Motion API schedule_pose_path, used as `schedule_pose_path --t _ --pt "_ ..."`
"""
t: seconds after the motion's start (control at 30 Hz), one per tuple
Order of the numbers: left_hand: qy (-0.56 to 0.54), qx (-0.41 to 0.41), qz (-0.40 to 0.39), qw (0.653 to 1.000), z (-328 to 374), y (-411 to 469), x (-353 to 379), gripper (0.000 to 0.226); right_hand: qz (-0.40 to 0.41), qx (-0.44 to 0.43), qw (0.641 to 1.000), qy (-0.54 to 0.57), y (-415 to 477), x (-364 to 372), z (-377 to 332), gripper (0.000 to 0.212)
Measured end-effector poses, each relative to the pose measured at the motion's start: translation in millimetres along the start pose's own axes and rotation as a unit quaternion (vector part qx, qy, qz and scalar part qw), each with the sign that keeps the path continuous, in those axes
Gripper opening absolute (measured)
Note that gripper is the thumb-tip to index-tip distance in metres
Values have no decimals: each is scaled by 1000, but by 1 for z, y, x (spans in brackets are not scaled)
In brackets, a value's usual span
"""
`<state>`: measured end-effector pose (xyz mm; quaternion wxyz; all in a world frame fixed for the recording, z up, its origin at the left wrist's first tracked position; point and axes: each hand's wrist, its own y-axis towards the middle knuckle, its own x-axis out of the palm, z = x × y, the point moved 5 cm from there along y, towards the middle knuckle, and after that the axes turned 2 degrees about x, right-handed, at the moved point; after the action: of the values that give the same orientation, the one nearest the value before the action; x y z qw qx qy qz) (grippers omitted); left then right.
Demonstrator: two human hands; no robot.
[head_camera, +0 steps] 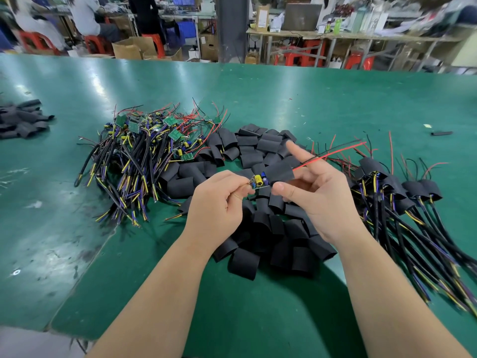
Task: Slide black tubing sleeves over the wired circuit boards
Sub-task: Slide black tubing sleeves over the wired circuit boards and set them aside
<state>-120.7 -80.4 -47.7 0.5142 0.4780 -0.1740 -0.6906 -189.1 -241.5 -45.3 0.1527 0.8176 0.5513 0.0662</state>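
Observation:
My left hand (219, 200) pinches a small circuit board (259, 181) with yellow and blue parts at its near end. My right hand (317, 195) grips a black tubing sleeve (280, 173) between thumb and fingers, index finger pointing up. The board's far end sits inside the sleeve mouth. Its red and black wires (335, 152) stick out of the sleeve's other end, up and to the right. Both hands hover above a heap of loose black sleeves (258, 241).
A tangle of bare wired boards (144, 151) lies at left on the green table (284, 99). Sleeved boards with cables (402, 200) lie at right. More sleeves (20, 120) sit far left. A lone black tube piece (441, 133) lies far right. People sit at benches behind.

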Motion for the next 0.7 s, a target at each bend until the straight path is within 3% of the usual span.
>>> schedule_pose_path --t 0.17,0.37,0.5,0.7 --pt "-8 -5 -2 1000 0 0 -1 12 30 13 999 30 0 -3 0 17" --pt "4 5 -13 1000 2 -1 0 13 62 36 994 85 -2 2 6 18" --pt "0 6 -15 1000 3 -1 0 14 19 31 996 78 -4 12 1 13" --pt "20 1 -23 1000 2 -1 1 13 17 51 989 135 -6 18 0 27"
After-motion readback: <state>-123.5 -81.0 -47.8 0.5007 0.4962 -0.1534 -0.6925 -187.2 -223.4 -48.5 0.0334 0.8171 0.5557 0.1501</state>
